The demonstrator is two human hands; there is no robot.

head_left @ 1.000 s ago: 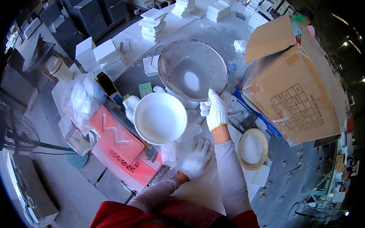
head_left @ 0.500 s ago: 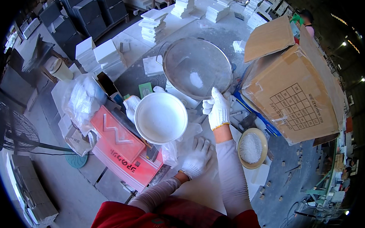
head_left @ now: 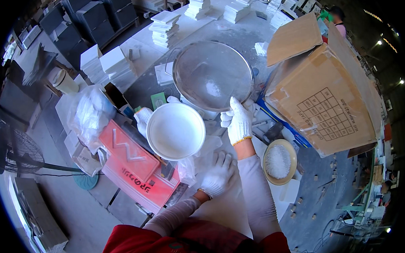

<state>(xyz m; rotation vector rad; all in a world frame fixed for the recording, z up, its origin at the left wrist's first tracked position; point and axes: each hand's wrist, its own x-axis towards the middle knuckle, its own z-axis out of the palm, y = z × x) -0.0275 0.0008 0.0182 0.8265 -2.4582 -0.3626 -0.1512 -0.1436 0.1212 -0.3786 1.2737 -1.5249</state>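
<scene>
My right hand point(head_left: 237, 123), in a white knitted glove, grips the near rim of a round metal sieve point(head_left: 193, 91). A small heap of white powder point(head_left: 213, 88) lies on its mesh. My left hand point(head_left: 218, 175), gloved too, rests flat on the pale work surface with its fingers stretched out. Left of my right hand stands a white bowl point(head_left: 175, 130), its inside all white. A white glove point(head_left: 143, 119) shows partly behind that bowl; I cannot tell whether it is empty. To the right of my forearm is a cream bowl point(head_left: 291, 177) of white granules point(head_left: 278, 161).
A large cardboard box point(head_left: 323, 96) stands at the right. Red flat packages point(head_left: 132, 152) and a clear plastic bag point(head_left: 92, 109) lie at the left. Stacks of white slabs point(head_left: 164, 28) stand farther off. A fan point(head_left: 16, 146) is at far left, and another person point(head_left: 338, 19) at the far right.
The sieve and my right hand have shifted slightly left, and the powder heap on the mesh looks more blurred and spread. My left hand stays flat in place.
</scene>
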